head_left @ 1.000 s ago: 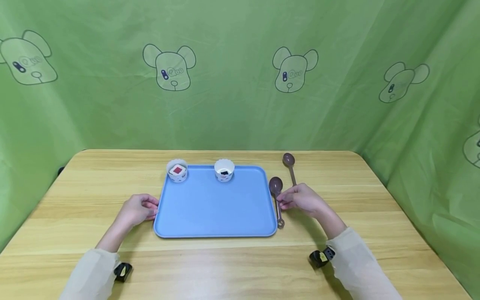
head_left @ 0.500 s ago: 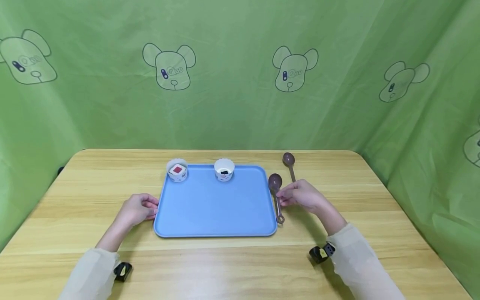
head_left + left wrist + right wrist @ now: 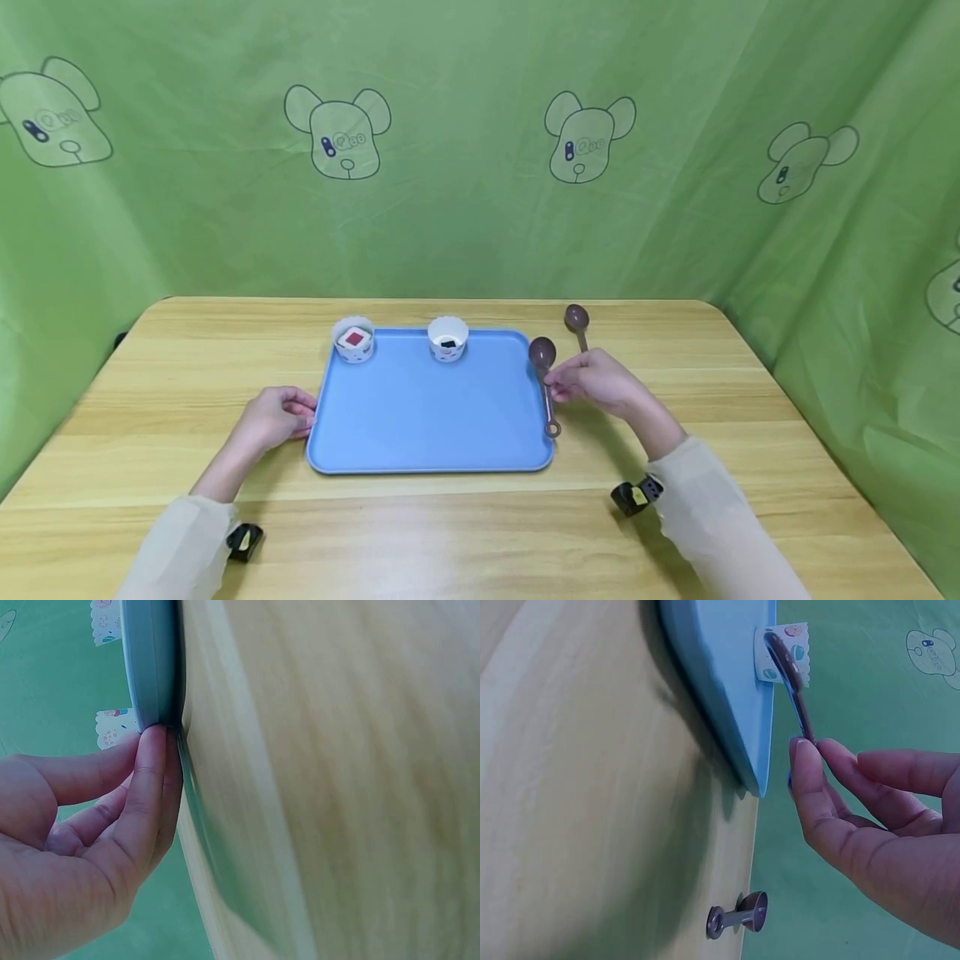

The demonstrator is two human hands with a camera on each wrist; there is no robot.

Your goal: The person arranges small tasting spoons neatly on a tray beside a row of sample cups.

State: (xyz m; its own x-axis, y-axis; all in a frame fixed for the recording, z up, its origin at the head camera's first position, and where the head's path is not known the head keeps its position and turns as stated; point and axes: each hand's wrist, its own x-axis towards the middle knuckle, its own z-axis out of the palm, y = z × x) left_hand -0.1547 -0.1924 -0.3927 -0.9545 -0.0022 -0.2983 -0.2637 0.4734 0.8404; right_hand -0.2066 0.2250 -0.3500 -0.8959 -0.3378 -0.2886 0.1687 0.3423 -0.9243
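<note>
My left hand (image 3: 272,417) grips the left edge of a blue tray (image 3: 427,408). In the left wrist view its thumb is at the rim and the fingertips tuck against the tray's outer side (image 3: 154,667). My right hand (image 3: 606,385) pinches the handle of a brown spoon (image 3: 542,353) between thumb and fingers. The spoon is held up over the tray's right edge, bowl pointing away, ring end toward me. In the right wrist view the spoon (image 3: 784,660) overlaps a paper cup, clear of the tabletop.
Two white paper cups stand on the tray's far side: the left cup (image 3: 356,353) holds a white piece with a red square, the other cup (image 3: 447,353) something black. A second brown spoon (image 3: 577,318) lies beyond my right hand on the wooden table (image 3: 420,542). Green cloth (image 3: 465,233) hangs behind.
My right hand has moved the spoon up and left, from beside the tray to over its right edge. My left hand has stayed at the tray's left edge.
</note>
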